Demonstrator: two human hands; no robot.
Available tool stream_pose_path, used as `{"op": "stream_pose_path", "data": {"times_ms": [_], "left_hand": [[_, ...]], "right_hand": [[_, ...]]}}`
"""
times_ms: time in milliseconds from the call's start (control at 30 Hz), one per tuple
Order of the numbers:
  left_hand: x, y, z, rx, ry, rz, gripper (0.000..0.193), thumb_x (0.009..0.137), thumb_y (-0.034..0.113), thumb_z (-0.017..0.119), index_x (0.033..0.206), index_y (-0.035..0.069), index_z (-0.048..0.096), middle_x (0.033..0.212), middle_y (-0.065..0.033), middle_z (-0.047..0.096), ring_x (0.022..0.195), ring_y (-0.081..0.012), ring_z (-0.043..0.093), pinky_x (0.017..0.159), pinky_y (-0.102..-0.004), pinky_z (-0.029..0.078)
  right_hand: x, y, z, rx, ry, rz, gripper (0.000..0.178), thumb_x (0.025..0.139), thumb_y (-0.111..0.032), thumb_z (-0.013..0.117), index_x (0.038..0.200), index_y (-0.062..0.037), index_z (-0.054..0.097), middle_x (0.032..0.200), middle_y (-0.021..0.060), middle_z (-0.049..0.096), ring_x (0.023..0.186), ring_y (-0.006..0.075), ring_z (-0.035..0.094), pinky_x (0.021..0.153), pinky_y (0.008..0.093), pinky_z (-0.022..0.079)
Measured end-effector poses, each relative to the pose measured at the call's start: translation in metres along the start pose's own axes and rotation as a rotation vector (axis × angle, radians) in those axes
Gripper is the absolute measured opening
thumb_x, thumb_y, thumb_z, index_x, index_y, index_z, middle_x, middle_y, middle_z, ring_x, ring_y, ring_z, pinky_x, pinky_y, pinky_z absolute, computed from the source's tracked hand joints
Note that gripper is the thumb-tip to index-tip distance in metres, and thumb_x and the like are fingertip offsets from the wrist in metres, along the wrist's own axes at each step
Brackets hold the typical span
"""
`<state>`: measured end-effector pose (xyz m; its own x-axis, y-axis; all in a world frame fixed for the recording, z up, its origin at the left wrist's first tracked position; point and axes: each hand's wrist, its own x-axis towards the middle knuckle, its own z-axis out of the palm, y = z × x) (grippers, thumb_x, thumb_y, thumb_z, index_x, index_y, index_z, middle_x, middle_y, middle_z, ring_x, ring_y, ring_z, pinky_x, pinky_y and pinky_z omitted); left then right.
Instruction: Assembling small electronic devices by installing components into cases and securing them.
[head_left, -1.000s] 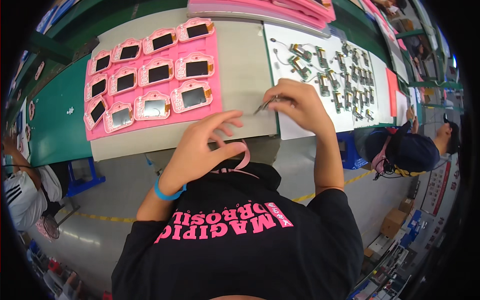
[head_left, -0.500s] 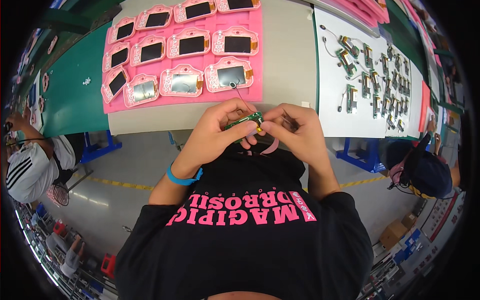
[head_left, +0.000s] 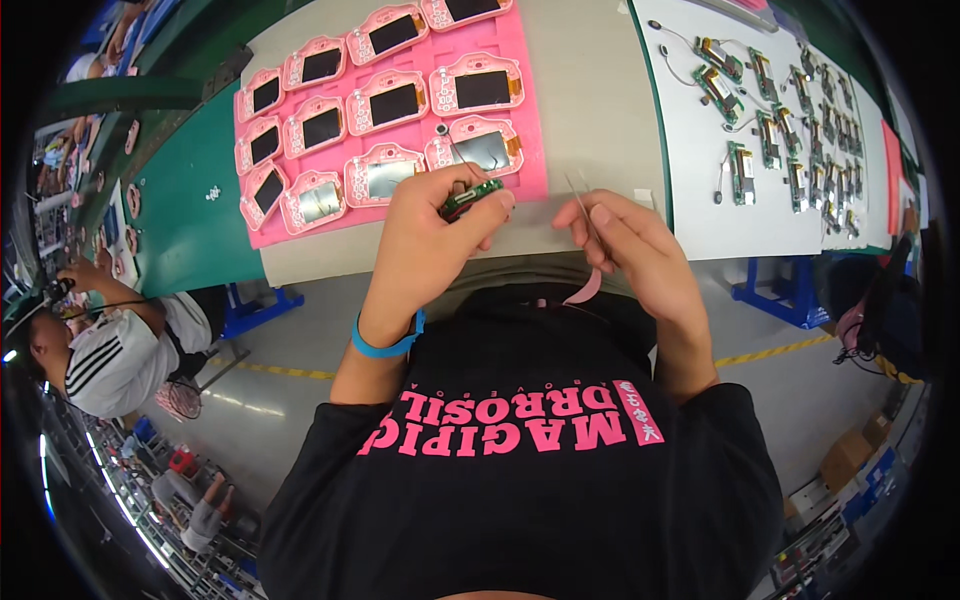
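A small green circuit board is gripped in my left hand, thumb along its near side. A thin wire runs from it to a small round black part, which hangs over the pink casings beyond. My right hand, apart from the board, holds thin metal tweezers with their tips pointing away from me. Past my left hand, several pink casings with dark screens lie in rows on a pink foam tray. A curved pink strip shows below my right fingers; its kind is unclear.
Several green boards with wires lie on a white sheet at the right. The grey bench runs between, with a green mat at the left. A co-worker in a white shirt sits at left, another person at right.
My hands have moved apart: the right hand with the tweezers has drawn away from the board, and the left has tilted it. The whole view has shifted, with the bench further right.
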<state>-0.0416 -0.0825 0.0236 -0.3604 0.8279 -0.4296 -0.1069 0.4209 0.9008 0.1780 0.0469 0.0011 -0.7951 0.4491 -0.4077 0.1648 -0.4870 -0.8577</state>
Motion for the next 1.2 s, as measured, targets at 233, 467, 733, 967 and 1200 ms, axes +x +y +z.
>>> {"op": "stream_pose_path", "data": {"times_ms": [233, 467, 733, 967, 1200], "left_hand": [[0.034, 0.019, 0.008, 0.438, 0.230, 0.302, 0.022, 0.091, 0.017, 0.082, 0.103, -0.001, 0.074, 0.076, -0.0030, 0.070, 0.062, -0.0081, 0.057, 0.055, -0.0196, 0.043], [0.056, 0.015, 0.012, 0.562, 0.278, 0.363, 0.031, 0.091, 0.017, 0.084, 0.111, -0.003, 0.072, 0.080, -0.0046, 0.071, 0.063, -0.0092, 0.058, 0.055, -0.0214, 0.045], [0.053, 0.014, 0.003, 0.369, 0.225, 0.215, 0.032, 0.093, 0.014, 0.082, 0.117, -0.001, 0.069, 0.079, -0.0042, 0.069, 0.061, -0.0093, 0.058, 0.055, -0.0219, 0.046], [0.051, 0.013, 0.001, 0.285, 0.207, 0.204, 0.030, 0.094, 0.013, 0.081, 0.117, 0.000, 0.069, 0.077, -0.0033, 0.068, 0.060, -0.0094, 0.057, 0.055, -0.0222, 0.046], [0.049, 0.012, 0.003, 0.257, 0.230, 0.174, 0.029, 0.094, 0.013, 0.082, 0.116, -0.001, 0.069, 0.076, -0.0033, 0.067, 0.060, -0.0097, 0.058, 0.055, -0.0225, 0.046]], "right_hand": [[0.013, 0.017, 0.002, 0.074, -0.013, -0.044, 0.030, 0.117, -0.017, 0.043, 0.121, -0.0004, 0.067, 0.082, 0.0044, 0.065, 0.060, 0.0084, 0.050, 0.054, 0.0214, 0.039], [0.020, 0.003, 0.019, 0.233, -0.101, 0.139, 0.031, 0.119, -0.021, 0.038, 0.119, -0.0006, 0.060, 0.075, 0.0128, 0.070, 0.044, 0.0125, 0.049, 0.041, 0.0243, 0.035], [0.031, 0.000, 0.029, 0.356, -0.136, 0.217, 0.028, 0.120, -0.023, 0.036, 0.114, -0.0029, 0.055, 0.064, 0.0195, 0.068, 0.035, 0.0167, 0.044, 0.036, 0.0276, 0.037], [0.032, 0.001, 0.033, 0.342, -0.163, 0.205, 0.029, 0.120, -0.024, 0.036, 0.112, -0.0036, 0.055, 0.062, 0.0182, 0.067, 0.033, 0.0169, 0.041, 0.035, 0.0267, 0.034], [0.036, 0.004, 0.034, 0.312, -0.152, 0.181, 0.027, 0.119, -0.023, 0.038, 0.110, -0.0026, 0.054, 0.061, 0.0153, 0.065, 0.035, 0.0145, 0.041, 0.035, 0.0260, 0.032]]}}
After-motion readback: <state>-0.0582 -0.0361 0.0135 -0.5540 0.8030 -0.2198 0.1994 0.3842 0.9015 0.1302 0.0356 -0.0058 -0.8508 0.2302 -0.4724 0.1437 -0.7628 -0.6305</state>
